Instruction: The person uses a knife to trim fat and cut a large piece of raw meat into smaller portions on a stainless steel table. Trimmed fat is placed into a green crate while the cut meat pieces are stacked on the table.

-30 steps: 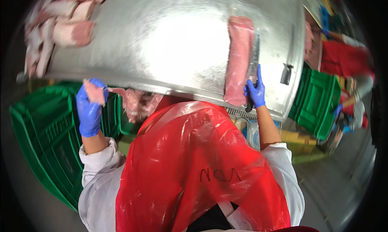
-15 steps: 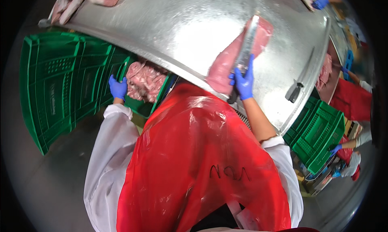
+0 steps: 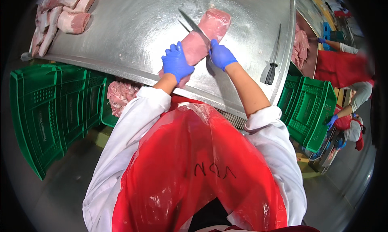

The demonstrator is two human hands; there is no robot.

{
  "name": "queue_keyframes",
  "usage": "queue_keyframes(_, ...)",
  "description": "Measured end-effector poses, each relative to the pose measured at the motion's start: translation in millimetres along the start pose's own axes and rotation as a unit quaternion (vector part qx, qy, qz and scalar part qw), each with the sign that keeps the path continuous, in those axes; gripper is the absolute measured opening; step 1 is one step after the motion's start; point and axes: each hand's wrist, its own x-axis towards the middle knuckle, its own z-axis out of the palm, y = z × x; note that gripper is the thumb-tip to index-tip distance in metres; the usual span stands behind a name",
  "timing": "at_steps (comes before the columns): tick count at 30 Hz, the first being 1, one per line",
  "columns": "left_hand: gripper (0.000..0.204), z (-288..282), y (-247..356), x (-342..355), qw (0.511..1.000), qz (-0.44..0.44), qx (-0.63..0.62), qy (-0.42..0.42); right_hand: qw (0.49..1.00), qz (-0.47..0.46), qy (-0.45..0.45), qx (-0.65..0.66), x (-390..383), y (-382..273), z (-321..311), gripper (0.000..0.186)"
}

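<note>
at the upper centre of the frame, the right hand (image 3: pixel 221 55) clenched a knife (image 3: pixel 194 25), its blade slanting up-left across the pork loin (image 3: pixel 198 46) on the steel table (image 3: pixel 133 34), while the left hand (image 3: pixel 178 63) lay over the loin's lower end — whether clasping or just resting, i could not tell.

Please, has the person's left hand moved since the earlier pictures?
Yes. The left hand has moved right and forward, across the near edge of the metal table, onto the long meat piece.

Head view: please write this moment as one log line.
left hand: on meat; right hand: holds knife; black-handled tool: on metal table
</note>
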Motion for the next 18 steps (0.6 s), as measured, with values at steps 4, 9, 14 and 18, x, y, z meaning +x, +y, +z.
queue_keyframes(4,0.092,-14,-21,10,1.000,0.003,-0.013,-0.009,0.995,0.014,-0.094,-0.011,-56,28,-5,0.028)
queue_keyframes(9,0.089,-15,-29,15,0.998,0.059,0.006,-0.015,0.997,0.016,-0.072,-0.006,-25,-4,10,0.035)
queue_keyframes(14,0.088,-24,-38,31,0.999,0.054,0.003,-0.002,0.999,0.027,-0.043,0.017,41,-46,14,0.036)
queue_keyframes(18,0.087,-36,-50,41,0.999,0.031,-0.009,-0.021,0.997,0.037,-0.071,0.022,39,-44,25,0.040)
